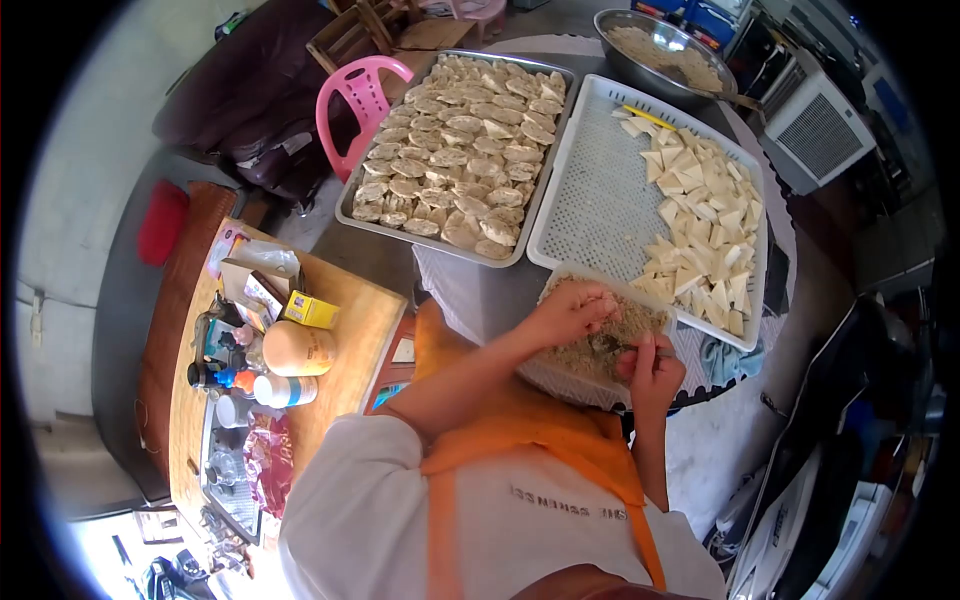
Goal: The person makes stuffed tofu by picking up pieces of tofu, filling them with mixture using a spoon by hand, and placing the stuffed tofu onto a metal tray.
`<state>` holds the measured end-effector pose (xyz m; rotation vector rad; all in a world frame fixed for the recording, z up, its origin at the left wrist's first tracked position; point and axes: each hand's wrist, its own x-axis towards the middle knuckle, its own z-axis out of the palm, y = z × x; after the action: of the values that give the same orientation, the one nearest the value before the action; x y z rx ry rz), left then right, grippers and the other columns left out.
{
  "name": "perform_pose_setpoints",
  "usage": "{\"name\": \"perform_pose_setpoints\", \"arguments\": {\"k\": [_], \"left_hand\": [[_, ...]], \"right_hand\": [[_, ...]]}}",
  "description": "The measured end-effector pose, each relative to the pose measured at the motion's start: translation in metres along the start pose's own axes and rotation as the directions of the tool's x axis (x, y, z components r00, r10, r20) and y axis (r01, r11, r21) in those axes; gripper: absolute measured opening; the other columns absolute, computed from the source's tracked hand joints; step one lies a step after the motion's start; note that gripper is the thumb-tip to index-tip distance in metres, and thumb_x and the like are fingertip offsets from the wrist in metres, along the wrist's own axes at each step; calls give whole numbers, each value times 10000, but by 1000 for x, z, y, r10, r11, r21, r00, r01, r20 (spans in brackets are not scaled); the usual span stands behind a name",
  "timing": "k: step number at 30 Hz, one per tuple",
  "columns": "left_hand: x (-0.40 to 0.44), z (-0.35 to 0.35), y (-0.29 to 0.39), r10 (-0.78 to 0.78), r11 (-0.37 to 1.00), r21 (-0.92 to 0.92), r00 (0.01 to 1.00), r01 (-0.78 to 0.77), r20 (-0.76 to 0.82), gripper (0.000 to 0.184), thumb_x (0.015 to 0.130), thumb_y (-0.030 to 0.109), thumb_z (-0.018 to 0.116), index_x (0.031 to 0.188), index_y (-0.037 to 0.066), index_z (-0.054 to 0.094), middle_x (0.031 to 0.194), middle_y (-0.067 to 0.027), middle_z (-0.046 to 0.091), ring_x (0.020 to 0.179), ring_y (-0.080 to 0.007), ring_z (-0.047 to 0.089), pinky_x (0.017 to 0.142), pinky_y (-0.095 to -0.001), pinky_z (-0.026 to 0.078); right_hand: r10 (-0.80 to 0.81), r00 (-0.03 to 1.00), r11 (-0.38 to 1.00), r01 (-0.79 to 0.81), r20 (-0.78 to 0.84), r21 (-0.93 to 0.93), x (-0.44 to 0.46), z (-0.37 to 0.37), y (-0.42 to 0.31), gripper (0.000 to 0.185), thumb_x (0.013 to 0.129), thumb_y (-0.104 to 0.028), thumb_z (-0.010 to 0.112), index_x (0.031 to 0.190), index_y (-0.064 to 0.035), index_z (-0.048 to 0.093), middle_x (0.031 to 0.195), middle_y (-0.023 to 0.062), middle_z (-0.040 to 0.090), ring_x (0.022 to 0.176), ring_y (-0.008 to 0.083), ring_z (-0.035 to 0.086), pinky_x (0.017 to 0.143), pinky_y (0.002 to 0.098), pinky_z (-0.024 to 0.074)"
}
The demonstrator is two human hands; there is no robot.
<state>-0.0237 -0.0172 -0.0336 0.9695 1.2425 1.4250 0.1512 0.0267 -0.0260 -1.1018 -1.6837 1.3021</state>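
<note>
My left hand (582,308) is over a plastic tub (565,385) of crumbly brown filling (580,358). Its fingers are curled together, and whatever they hold is hidden. On the tub's right side, my right hand (652,368) is closed on a small utensil (606,346) whose dark end lies at the filling. Just beyond the tub stands a white perforated tray (590,170), with many pale triangular pieces (705,215), like cut tofu, heaped on its right side. To its left, a metal tray (345,212) carries rows of stuffed pieces (455,140).
A steel bowl (665,55) of similar filling, with a handle sticking out, stands at the back. A wooden table (350,300) at left bears jars, bottles and a yellow box (310,309). A pink chair (350,105) stands behind. A cloth (730,360) lies at the right edge.
</note>
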Motion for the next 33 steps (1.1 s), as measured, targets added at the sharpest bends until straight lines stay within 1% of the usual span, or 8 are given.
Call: {"name": "perform_pose_setpoints", "arguments": {"k": [2,5,8,14,21,26,29,33], "left_hand": [[-1,-3,2,8,993,118,1000,-9,9,271,975,213,433,803,42,554,583,7,486,473,-61,394,428,-227,334],[1,-11,-11,-153,928,-332,985,169,76,344,962,333,467,765,69,565,595,10,499,516,-77,460,463,-211,345],[5,-10,-30,-24,944,-329,999,37,45,344,983,237,425,705,52,507,575,-15,488,454,-85,440,391,-236,317],[-8,-6,21,-297,949,-124,955,291,-27,420,982,326,443,654,63,463,514,-2,422,415,-88,389,331,-250,261],[-4,-8,1,-11,998,-65,993,4,-115,411,985,334,431,665,76,444,540,4,432,444,-85,409,387,-246,310],[-7,15,25,-21,904,-425,987,-48,-156,213,981,231,427,879,47,460,819,-90,552,772,-169,615,624,-305,469],[-1,13,4,319,929,210,947,-305,-38,163,941,134,471,1065,32,447,1007,-140,544,1001,-256,601,804,-360,468],[-12,9,31,290,858,444,957,-257,-7,222,824,60,561,1040,27,525,1088,-131,578,959,-286,608,848,-344,477]], "right_hand": [[16,1000,999,-16,-8,39,-1,-1,-5,262,963,-203,507,805,-6,580,591,43,588,462,98,557,438,214,440],[-9,1000,997,10,-12,73,-2,-4,-9,253,963,-197,501,821,-2,577,603,51,588,464,105,559,441,218,449],[-29,1000,996,30,-11,88,-3,-6,-8,253,964,-192,498,823,2,575,608,54,585,469,105,559,446,220,456],[-27,999,994,29,-20,109,-2,-4,-14,248,962,-185,503,824,9,573,609,55,582,470,105,558,449,219,456],[-51,998,994,54,-32,96,-1,-1,-11,246,963,-184,506,819,4,572,606,52,585,472,105,564,445,217,460],[-9,1000,982,10,-5,187,1,5,-10,265,969,-213,493,827,-6,576,611,60,597,465,115,575,425,224,477],[153,988,951,-149,6,271,1,11,-36,266,969,-229,486,838,-13,571,609,69,598,458,133,579,415,242,481],[163,983,899,-112,-86,424,11,2,-36,264,965,-224,481,830,-13,563,597,81,595,437,151,576,405,255,483]]}}
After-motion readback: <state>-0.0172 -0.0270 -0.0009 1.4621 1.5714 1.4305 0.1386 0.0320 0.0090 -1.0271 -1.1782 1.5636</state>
